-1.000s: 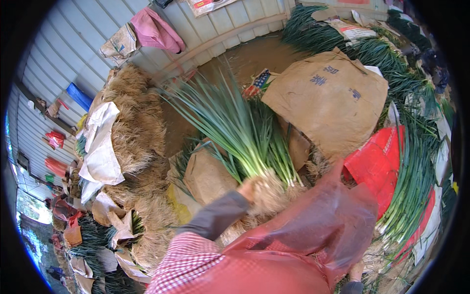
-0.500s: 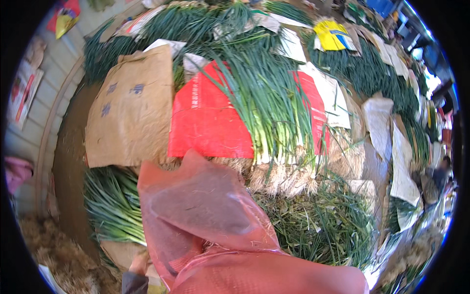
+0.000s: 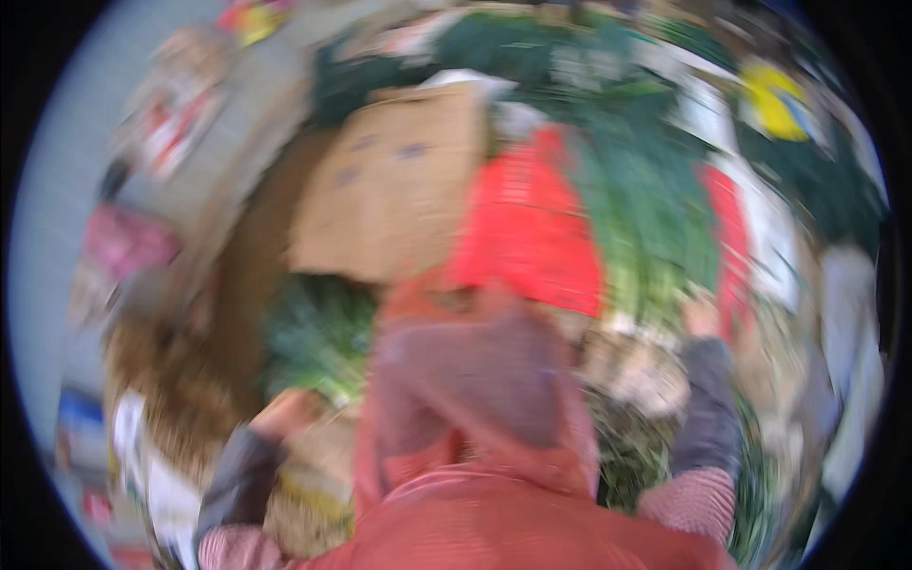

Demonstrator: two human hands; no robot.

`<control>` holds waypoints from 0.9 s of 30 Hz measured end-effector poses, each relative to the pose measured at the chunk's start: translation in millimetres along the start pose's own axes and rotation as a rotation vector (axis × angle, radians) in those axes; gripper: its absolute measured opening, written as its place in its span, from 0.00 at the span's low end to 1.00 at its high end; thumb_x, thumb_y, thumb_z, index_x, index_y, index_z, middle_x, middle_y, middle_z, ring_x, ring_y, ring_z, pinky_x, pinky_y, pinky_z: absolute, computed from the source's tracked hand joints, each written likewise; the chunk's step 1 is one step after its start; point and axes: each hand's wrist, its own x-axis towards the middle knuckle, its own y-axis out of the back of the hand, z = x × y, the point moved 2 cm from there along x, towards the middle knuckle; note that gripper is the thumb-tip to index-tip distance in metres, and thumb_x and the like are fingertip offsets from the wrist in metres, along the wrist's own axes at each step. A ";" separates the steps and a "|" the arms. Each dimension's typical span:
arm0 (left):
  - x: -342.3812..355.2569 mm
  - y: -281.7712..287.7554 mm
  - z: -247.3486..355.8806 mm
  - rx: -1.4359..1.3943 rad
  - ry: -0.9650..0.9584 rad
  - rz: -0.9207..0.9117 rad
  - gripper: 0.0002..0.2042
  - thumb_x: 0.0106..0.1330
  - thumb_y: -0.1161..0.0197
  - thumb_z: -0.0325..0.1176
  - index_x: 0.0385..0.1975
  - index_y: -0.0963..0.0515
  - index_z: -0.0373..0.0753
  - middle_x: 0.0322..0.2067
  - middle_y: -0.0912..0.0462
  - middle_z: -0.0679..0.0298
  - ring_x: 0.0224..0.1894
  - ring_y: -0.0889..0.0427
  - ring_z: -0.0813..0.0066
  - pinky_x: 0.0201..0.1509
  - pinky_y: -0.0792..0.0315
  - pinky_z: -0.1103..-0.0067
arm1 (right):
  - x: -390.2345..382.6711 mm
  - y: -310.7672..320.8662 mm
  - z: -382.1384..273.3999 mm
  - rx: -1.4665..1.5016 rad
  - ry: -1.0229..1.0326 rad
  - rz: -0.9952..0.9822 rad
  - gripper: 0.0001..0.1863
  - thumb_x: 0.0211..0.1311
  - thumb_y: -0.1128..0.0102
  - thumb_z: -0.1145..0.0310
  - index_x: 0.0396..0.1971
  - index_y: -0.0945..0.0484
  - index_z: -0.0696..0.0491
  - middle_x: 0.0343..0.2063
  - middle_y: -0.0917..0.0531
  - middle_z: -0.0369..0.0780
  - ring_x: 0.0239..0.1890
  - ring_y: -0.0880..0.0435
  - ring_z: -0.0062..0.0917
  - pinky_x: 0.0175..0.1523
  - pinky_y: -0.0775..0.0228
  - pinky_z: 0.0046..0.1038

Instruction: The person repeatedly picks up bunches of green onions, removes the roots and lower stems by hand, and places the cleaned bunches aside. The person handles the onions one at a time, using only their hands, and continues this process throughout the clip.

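Everything is smeared by motion. My left hand (image 3: 290,413) is at the near end of a smaller pile of green onions (image 3: 318,328) on the left. Its fingers are too blurred to read, and I cannot tell whether it grips any stalks. My right hand (image 3: 700,312) reaches to the right side of a large heap of green onions (image 3: 646,209), close to the white stalks above the roots (image 3: 636,370). Whether its fingers have closed on stalks is hidden by the blur. A reddish plastic apron (image 3: 465,399) covers my lap between the two arms.
Beyond my lap lie a brown sack (image 3: 389,190) and a red sack (image 3: 527,233), the latter partly under the large heap. Loose green trimmings (image 3: 627,465) lie below the roots. More green onions (image 3: 503,47) line the back, and a yellow bag (image 3: 774,100) sits at far right.
The view has swung, shifting the piles and sacks rightward. My right hand has come into view beside the large heap. My left hand now shows more fully, by the smaller pile.
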 end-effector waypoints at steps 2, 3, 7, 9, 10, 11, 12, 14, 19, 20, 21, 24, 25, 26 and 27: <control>10.7 2.6 5.9 0.029 0.012 0.152 0.11 0.53 0.41 0.32 0.35 0.21 0.36 0.31 0.19 0.56 0.33 0.20 0.61 0.40 0.26 0.71 | 20.0 -1.1 74.8 -0.045 -0.200 -0.205 0.22 0.57 0.46 0.57 0.46 0.25 0.58 0.47 0.24 0.52 0.49 0.25 0.39 0.52 0.32 0.37; 5.6 0.2 8.6 0.016 0.210 0.168 0.13 0.53 0.41 0.32 0.37 0.21 0.36 0.31 0.18 0.56 0.34 0.20 0.63 0.40 0.26 0.72 | 20.1 1.3 87.4 -0.588 0.179 -0.154 0.25 0.58 0.47 0.57 0.49 0.27 0.60 0.52 0.29 0.52 0.55 0.30 0.40 0.57 0.36 0.35; -42.1 -9.3 19.4 -0.334 0.314 0.255 0.16 0.57 0.45 0.27 0.46 0.23 0.36 0.30 0.18 0.61 0.30 0.20 0.75 0.37 0.25 0.76 | -20.9 11.0 15.0 0.006 -0.039 -0.007 0.33 0.62 0.48 0.55 0.60 0.40 0.63 0.61 0.36 0.51 0.62 0.37 0.38 0.65 0.48 0.33; -53.3 -18.4 16.8 -0.340 0.287 0.265 0.16 0.57 0.45 0.27 0.46 0.23 0.36 0.33 0.18 0.60 0.31 0.20 0.74 0.38 0.24 0.76 | -76.5 -4.0 -45.4 0.039 -0.004 -0.060 0.40 0.58 0.42 0.54 0.63 0.46 0.62 0.62 0.39 0.51 0.64 0.42 0.40 0.68 0.54 0.35; -46.3 -14.4 16.1 -0.300 0.201 0.291 0.16 0.57 0.45 0.26 0.47 0.24 0.36 0.35 0.18 0.59 0.32 0.20 0.73 0.38 0.24 0.76 | -95.9 -17.3 -44.2 -0.157 0.148 -0.097 0.43 0.56 0.39 0.54 0.64 0.48 0.61 0.63 0.41 0.51 0.66 0.45 0.41 0.69 0.57 0.37; -31.0 -11.5 17.6 -0.261 0.094 0.307 0.16 0.57 0.44 0.26 0.47 0.24 0.36 0.36 0.18 0.58 0.33 0.19 0.72 0.39 0.24 0.76 | -126.4 -28.0 -87.3 -0.389 0.030 -0.139 0.45 0.53 0.37 0.51 0.65 0.47 0.59 0.63 0.42 0.52 0.67 0.47 0.42 0.69 0.57 0.38; -24.8 -8.1 21.2 -0.328 0.158 0.252 0.17 0.57 0.44 0.26 0.48 0.25 0.35 0.41 0.19 0.57 0.40 0.20 0.70 0.44 0.25 0.76 | -136.7 -31.1 -84.5 -0.631 0.025 -0.175 0.47 0.50 0.36 0.48 0.64 0.45 0.57 0.63 0.41 0.53 0.67 0.47 0.44 0.69 0.57 0.39; -21.6 0.6 35.6 -0.194 -0.028 0.345 0.19 0.54 0.42 0.29 0.48 0.24 0.38 0.44 0.20 0.52 0.46 0.21 0.61 0.52 0.30 0.71 | -124.9 -34.1 -62.4 -0.427 -0.022 -0.242 0.45 0.50 0.38 0.47 0.64 0.44 0.58 0.63 0.42 0.54 0.66 0.46 0.44 0.68 0.56 0.38; -2.5 10.3 67.3 -0.756 -0.082 0.385 0.15 0.61 0.44 0.23 0.49 0.27 0.32 0.40 0.21 0.61 0.39 0.22 0.78 0.44 0.27 0.80 | -67.2 26.1 -61.8 -0.409 0.259 0.108 0.20 0.50 0.41 0.63 0.45 0.25 0.50 0.48 0.26 0.45 0.49 0.28 0.44 0.54 0.36 0.40; -2.2 7.9 66.6 -0.798 -0.112 0.386 0.15 0.62 0.44 0.24 0.49 0.27 0.32 0.38 0.21 0.61 0.38 0.22 0.78 0.43 0.26 0.81 | -75.2 48.8 -89.7 -0.425 0.304 0.182 0.19 0.50 0.41 0.66 0.45 0.25 0.50 0.47 0.25 0.44 0.49 0.27 0.41 0.55 0.36 0.38; 5.7 10.2 67.9 -0.791 -0.213 0.344 0.14 0.63 0.46 0.20 0.49 0.28 0.31 0.37 0.21 0.60 0.39 0.20 0.77 0.43 0.25 0.81 | -71.7 71.6 -106.5 -0.376 0.326 0.196 0.19 0.51 0.41 0.66 0.46 0.25 0.50 0.46 0.24 0.43 0.49 0.27 0.39 0.55 0.37 0.38; 30.5 20.5 119.3 -0.662 -0.350 0.358 0.13 0.64 0.46 0.22 0.49 0.28 0.31 0.36 0.20 0.61 0.38 0.20 0.77 0.43 0.26 0.82 | -82.6 108.0 -144.4 -0.642 0.569 0.417 0.19 0.52 0.38 0.70 0.47 0.26 0.49 0.42 0.23 0.40 0.45 0.26 0.33 0.52 0.34 0.32; 36.3 22.3 141.7 -0.693 -0.379 0.341 0.13 0.64 0.45 0.23 0.49 0.28 0.32 0.35 0.20 0.61 0.37 0.20 0.77 0.42 0.26 0.82 | -85.2 101.7 -142.1 0.099 0.334 0.263 0.18 0.52 0.37 0.69 0.45 0.26 0.50 0.41 0.23 0.39 0.44 0.25 0.30 0.48 0.32 0.29; 51.3 22.5 161.7 -0.701 -0.438 0.255 0.14 0.64 0.45 0.23 0.49 0.27 0.33 0.34 0.19 0.61 0.38 0.20 0.76 0.43 0.26 0.81 | -97.7 93.7 -119.5 0.081 0.292 0.243 0.17 0.53 0.37 0.69 0.44 0.26 0.49 0.40 0.23 0.39 0.43 0.25 0.28 0.45 0.29 0.27; 63.7 19.0 185.8 -0.690 -0.490 0.196 0.14 0.63 0.44 0.26 0.49 0.27 0.33 0.34 0.19 0.62 0.37 0.21 0.77 0.43 0.27 0.80 | -108.6 82.5 -100.2 0.069 0.257 0.217 0.16 0.54 0.38 0.69 0.43 0.26 0.48 0.39 0.24 0.39 0.41 0.25 0.26 0.41 0.27 0.26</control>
